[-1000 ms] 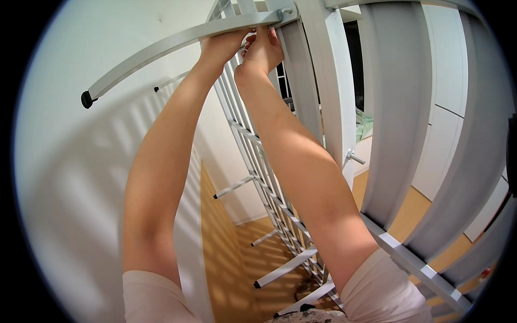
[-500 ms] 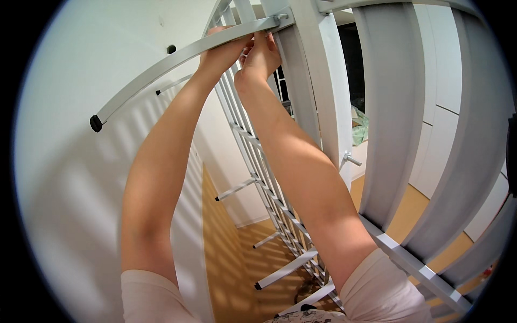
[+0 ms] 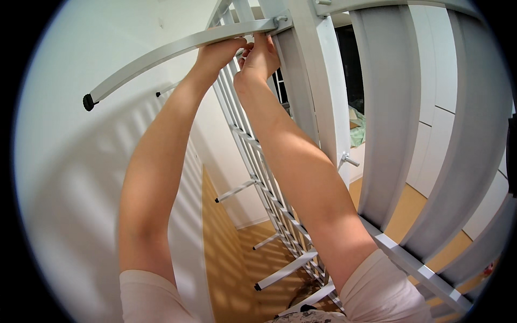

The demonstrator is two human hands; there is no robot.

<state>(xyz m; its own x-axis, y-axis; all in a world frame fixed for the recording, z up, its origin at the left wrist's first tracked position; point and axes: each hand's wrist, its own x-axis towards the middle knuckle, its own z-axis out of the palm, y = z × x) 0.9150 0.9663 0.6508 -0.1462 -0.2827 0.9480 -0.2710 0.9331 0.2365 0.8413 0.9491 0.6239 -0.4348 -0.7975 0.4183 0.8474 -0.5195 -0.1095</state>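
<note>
My left hand (image 3: pixel 219 53) is at the underside of a flat, pale grey metal leg (image 3: pixel 177 47) with a black end cap. Its thumb side points toward the joint, and the leg hides some fingers; it appears to grip the leg. Close beside it, my right hand (image 3: pixel 262 58) reaches up beneath the leg's bolted end, fingers curled together. Whatever they pinch is hidden. A bolt (image 3: pixel 281 19) passes through the leg where it meets the upright metal post (image 3: pixel 323 81) of a slatted frame.
Wide grey slats (image 3: pixel 388 107) fill the right side. A second bolt (image 3: pixel 350 160) sticks out of the post. Lower down, more capped legs (image 3: pixel 285 271) project from the frame toward the white wall (image 3: pixel 64 177). Wooden floor (image 3: pixel 226 258) shows below.
The leg's capped end has swung up and slightly left. My left hand has shifted a little, its fingers no longer showing above the leg. My right hand stays almost in place.
</note>
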